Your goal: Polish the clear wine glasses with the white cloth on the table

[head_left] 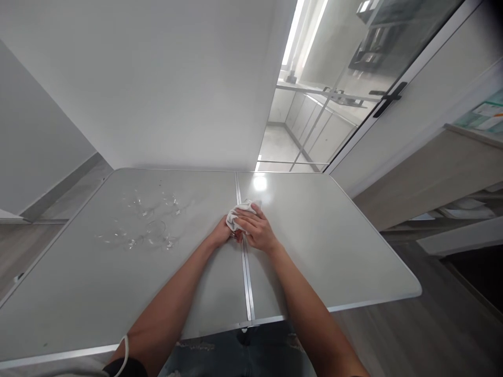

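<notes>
In front of me, over the seam of the folding table [298,251], both my hands meet around a crumpled white cloth [234,215]. My right hand [255,229] is closed on the cloth, its fingers laid over the top. My left hand [223,232] is curled round a shiny, see-through thing that looks like a clear glass [234,235]. The cloth and fingers hide most of it. To the left stand several clear stemmed glasses, among them a back glass [143,211] and a front glass [168,242]; their outlines are faint against the pale top.
A metal-edged seam [247,283] crosses the table from front to back. Behind it rises a white wall [176,84], beside a glass sliding door [334,104] with a black handle. A wooden shelf unit [444,178] stands at the right.
</notes>
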The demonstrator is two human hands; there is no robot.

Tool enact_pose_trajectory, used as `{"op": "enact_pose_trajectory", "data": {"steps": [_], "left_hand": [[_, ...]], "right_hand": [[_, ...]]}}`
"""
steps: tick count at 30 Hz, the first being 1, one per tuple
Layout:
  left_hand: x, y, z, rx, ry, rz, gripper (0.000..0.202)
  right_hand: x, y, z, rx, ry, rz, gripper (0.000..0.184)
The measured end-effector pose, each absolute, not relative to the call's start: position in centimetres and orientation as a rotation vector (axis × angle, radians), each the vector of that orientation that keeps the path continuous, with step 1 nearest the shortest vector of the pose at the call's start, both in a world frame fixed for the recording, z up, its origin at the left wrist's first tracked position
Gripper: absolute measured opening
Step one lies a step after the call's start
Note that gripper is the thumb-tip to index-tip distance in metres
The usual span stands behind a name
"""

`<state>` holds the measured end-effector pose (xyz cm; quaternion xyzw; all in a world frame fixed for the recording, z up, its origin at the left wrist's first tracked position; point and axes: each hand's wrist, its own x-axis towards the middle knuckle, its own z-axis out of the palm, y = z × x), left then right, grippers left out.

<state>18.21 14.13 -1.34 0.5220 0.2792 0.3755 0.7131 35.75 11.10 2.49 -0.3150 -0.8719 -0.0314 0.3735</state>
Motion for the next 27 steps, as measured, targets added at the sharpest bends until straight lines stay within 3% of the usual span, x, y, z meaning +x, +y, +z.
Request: {"op": "enact_pose_trajectory", "data": {"steps": [4, 8, 12, 16, 20, 27], "left_hand": [[18.0, 14.2, -1.3, 1.180, 0.581, 0.794, 0.035], [17.9, 14.3, -0.9, 1.190, 0.551, 0.835, 0.037], [18.0, 14.1, 0.3, 1.125, 0.471, 0.773, 0.040], [18.0, 13.9, 1.2, 1.072, 0.454, 0.799, 0.046], [17.9, 13.9, 1.0, 1.077, 0.443, 0.769, 0.045], [17.5, 13.9, -0.1, 1.205, 0.388, 0.401, 0.047]], "right_hand": [[36.2, 11.0, 2.3, -0.884, -2.090, -0.087, 0.054], [35.9, 10.9, 2.1, -0.843, -2.103, 0.108, 0.047], [34.5, 10.7, 2.1, -0.992, -1.353, 0.504, 0.040], [32.7, 10.7, 2.0, -0.772, -0.795, 1.085, 0.036], [32.6, 11.5, 1.9, -0.616, -0.591, 1.383, 0.026], [35.3, 11.8, 2.9, -0.589, -0.479, 1.616, 0.031]]}}
